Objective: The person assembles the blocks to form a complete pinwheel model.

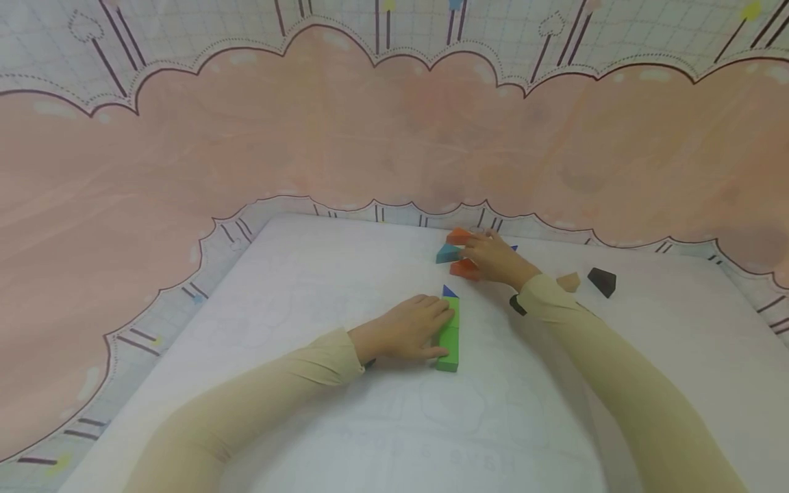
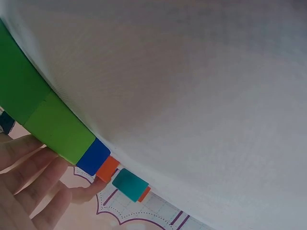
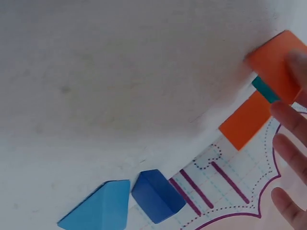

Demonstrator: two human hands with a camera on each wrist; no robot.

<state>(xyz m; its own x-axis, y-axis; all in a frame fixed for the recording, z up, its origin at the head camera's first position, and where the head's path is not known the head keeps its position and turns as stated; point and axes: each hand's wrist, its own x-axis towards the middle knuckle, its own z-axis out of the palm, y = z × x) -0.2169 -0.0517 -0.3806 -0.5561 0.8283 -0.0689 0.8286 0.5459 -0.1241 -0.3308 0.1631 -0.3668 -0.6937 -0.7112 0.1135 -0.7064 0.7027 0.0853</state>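
Note:
Two green blocks (image 1: 451, 348) stand end to end in a row on the white table. My left hand (image 1: 409, 327) rests against them from the left, its fingers (image 2: 36, 187) fairly straight on the bright green surface. A dark blue triangular block (image 1: 450, 291) touches the row's far end. Farther back, my right hand (image 1: 495, 260) reaches over a teal block (image 1: 448, 254) between two orange blocks (image 1: 459, 236). In the right wrist view its thumb touches the nearer orange block (image 3: 271, 60), while the other fingers extend past the teal piece. Its palm is hidden.
Right of the right hand, a light blue block (image 3: 103, 208) and a blue block (image 3: 156, 196) lie near the back edge. A tan block (image 1: 568, 281) and a black block (image 1: 602, 281) sit farther right. A patterned pink cloth (image 1: 394, 137) rises behind the table.

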